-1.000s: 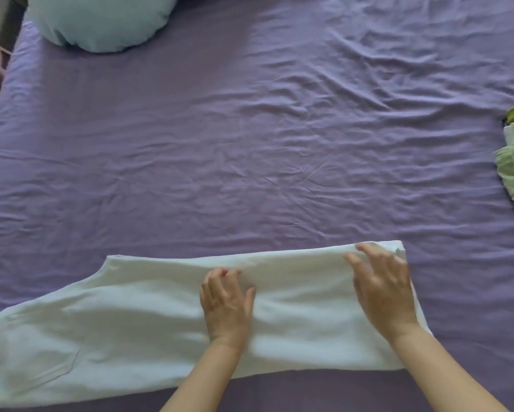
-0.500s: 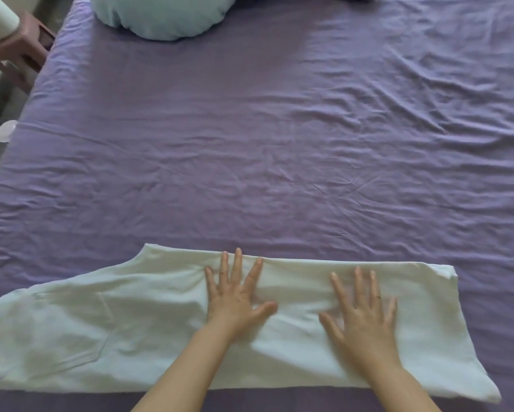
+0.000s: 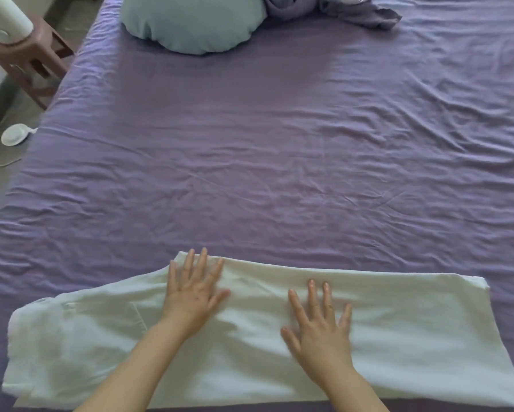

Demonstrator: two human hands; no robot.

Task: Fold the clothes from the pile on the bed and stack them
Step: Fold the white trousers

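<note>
White trousers (image 3: 398, 337), folded lengthwise, lie flat across the near edge of the purple bed (image 3: 264, 173), waist end to the left. My left hand (image 3: 193, 295) lies flat on them near the crotch corner, fingers straight and spread. My right hand (image 3: 318, 328) presses flat on the middle of the leg, fingers also spread. Neither hand grips the cloth. The pile of clothes is out of view.
A pale blue round pillow (image 3: 190, 22) sits at the head of the bed, with crumpled purple bedding (image 3: 339, 8) beside it. Left of the bed stand a brown stool (image 3: 29, 60) with a white object on it, and a white round device (image 3: 13, 135) on the floor.
My hands went from curled on the trousers to flat and spread, sliding left along them. The view shifted left and up, and the green clothes at the right edge left the view.
</note>
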